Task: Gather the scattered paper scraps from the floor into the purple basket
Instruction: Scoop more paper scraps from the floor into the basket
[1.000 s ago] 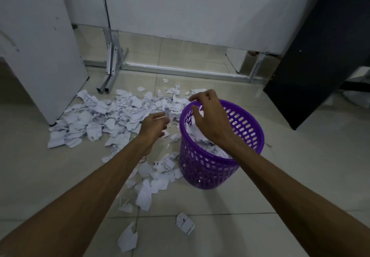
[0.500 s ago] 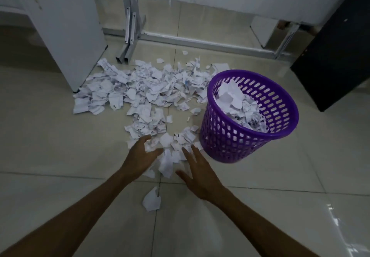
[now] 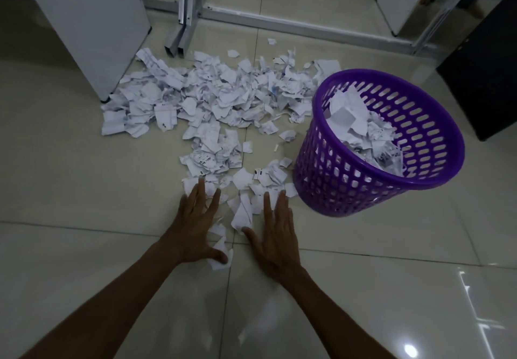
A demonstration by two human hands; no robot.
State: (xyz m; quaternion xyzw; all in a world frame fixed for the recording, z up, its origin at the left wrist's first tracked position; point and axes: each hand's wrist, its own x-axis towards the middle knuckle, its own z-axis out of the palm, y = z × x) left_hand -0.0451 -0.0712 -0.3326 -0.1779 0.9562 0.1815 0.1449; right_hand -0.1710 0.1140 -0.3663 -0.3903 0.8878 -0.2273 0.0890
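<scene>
A purple perforated basket (image 3: 347, 182) stands on the tiled floor at the right, partly filled with white paper scraps (image 3: 361, 126). A wide spread of torn white scraps (image 3: 212, 98) lies on the floor to its left, with a smaller trail (image 3: 240, 182) running toward me. My left hand (image 3: 195, 227) and my right hand (image 3: 275, 232) lie flat on the floor, fingers straight and spread, on either side of the nearest scraps (image 3: 242, 216). My left thumb touches a scrap (image 3: 221, 255). Neither hand holds anything.
A white panel (image 3: 92, 22) stands at the left edge of the pile. Metal frame legs (image 3: 184, 20) and a floor rail (image 3: 307, 27) run behind the scraps. A black board (image 3: 486, 78) leans at the far right.
Both hands came down from the basket to the floor and now lie flat with fingers spread beside the near scraps. The camera has dipped lower and closer.
</scene>
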